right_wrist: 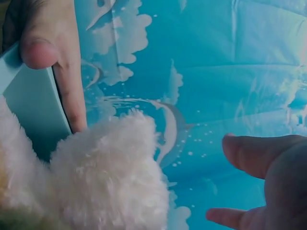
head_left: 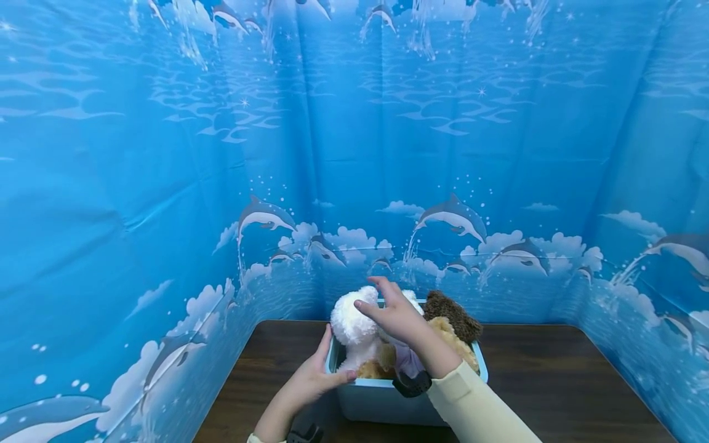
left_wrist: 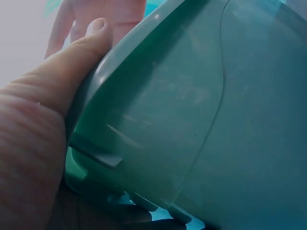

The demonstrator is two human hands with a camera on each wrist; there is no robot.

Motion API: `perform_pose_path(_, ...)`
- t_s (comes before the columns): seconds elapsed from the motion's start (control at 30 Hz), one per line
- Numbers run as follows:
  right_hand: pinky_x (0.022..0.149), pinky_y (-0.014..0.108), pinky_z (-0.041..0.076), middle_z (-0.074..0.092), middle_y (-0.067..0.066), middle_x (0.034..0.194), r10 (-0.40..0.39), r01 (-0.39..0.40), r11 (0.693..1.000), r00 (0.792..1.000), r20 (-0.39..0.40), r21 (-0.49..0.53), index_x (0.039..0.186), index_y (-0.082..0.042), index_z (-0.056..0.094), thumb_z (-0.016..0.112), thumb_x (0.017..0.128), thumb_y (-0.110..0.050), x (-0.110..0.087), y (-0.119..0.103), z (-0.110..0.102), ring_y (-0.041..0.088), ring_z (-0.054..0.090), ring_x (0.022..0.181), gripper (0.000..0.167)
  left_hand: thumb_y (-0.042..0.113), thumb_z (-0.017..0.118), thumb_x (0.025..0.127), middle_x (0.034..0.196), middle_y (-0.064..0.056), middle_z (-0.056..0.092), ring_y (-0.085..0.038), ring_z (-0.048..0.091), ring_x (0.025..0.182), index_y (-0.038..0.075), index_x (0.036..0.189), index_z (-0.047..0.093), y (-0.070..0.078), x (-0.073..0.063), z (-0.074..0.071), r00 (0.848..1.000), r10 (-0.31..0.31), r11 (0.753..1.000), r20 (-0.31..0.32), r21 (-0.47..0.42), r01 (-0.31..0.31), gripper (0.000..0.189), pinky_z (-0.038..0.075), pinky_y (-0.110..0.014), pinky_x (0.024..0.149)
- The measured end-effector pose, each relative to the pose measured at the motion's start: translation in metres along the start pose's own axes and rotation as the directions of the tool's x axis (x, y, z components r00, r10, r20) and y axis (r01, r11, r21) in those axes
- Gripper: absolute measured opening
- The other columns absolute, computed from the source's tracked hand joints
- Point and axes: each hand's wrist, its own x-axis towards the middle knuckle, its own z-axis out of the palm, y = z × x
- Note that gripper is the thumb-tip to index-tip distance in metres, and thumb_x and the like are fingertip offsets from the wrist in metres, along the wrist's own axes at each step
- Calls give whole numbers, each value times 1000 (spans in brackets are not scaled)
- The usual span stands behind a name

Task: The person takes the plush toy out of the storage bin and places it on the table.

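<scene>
A light-blue plastic bin (head_left: 388, 403) filled with plush toys stands on the table. My left hand (head_left: 312, 372) holds its left front corner, thumb (left_wrist: 79, 60) at the rim and fingers along the outer side. A fluffy white plush toy (head_left: 354, 317) sticks up above the rim at the bin's left end. Over the toys hovers my right hand (head_left: 400, 314), fingers spread and nothing in its grasp. In the right wrist view a gap shows between that hand's thumb (right_wrist: 247, 153) and the white plush toy (right_wrist: 112, 177).
Dark brown plush (head_left: 451, 314) and tan plush (head_left: 454, 338) fill the bin's right end. The bin stands on a dark wooden table (head_left: 554, 381). A blue dolphin-print curtain (head_left: 354, 154) hangs behind and along both sides.
</scene>
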Motion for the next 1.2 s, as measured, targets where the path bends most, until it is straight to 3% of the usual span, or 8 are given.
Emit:
perform_pose_path(0.2,112,76,46,35,21,172,32,-27,997,996,84,-70,169,-31,40,76,99,-57,9,-4,13,50,46,152,83,55,81,96,186,-13,-1,-52,19,166,19,176,-8,-1,1,-1,999,29,1000,40,-13,-28,125,32,-79,121)
perform_pose_path(0.43,101,68,57,31,26,168,40,-11,988,982,187,-152,162,-29,51,92,89,-41,14,1,28,48,50,138,85,52,81,96,185,-14,-4,-54,19,166,20,176,-10,-1,-1,-2,998,32,999,54,-43,-30,126,34,-77,120)
perform_pose_path(0.6,95,64,59,39,24,156,49,-11,982,980,193,-189,157,-30,50,99,82,-28,17,4,29,42,49,129,90,52,82,96,185,-14,-1,-51,23,165,21,176,-9,-2,0,-2,999,25,999,30,-42,-24,126,37,-74,121)
perform_pose_path(0.77,89,59,61,48,22,143,29,10,981,981,193,-196,151,-25,51,98,81,-16,21,10,30,36,53,118,85,53,82,95,186,-14,0,-50,22,166,20,176,-9,-3,1,-2,1000,20,999,22,-41,-19,127,35,-75,122)
perform_pose_path(0.93,86,55,62,51,23,140,38,-1,984,979,199,-180,151,-24,50,97,82,-18,24,18,31,35,58,110,84,53,82,95,185,-15,3,-50,26,164,20,177,-8,-1,-2,-1,1000,15,999,26,-34,-14,126,37,-75,121)
perform_pose_path(1.2,87,55,61,53,22,140,20,11,986,983,181,-167,149,-24,54,96,83,-18,26,20,30,35,59,113,78,55,81,95,185,-17,5,-51,26,164,20,177,-7,-2,-2,-1,1000,6,1000,17,-25,-6,125,37,-76,120)
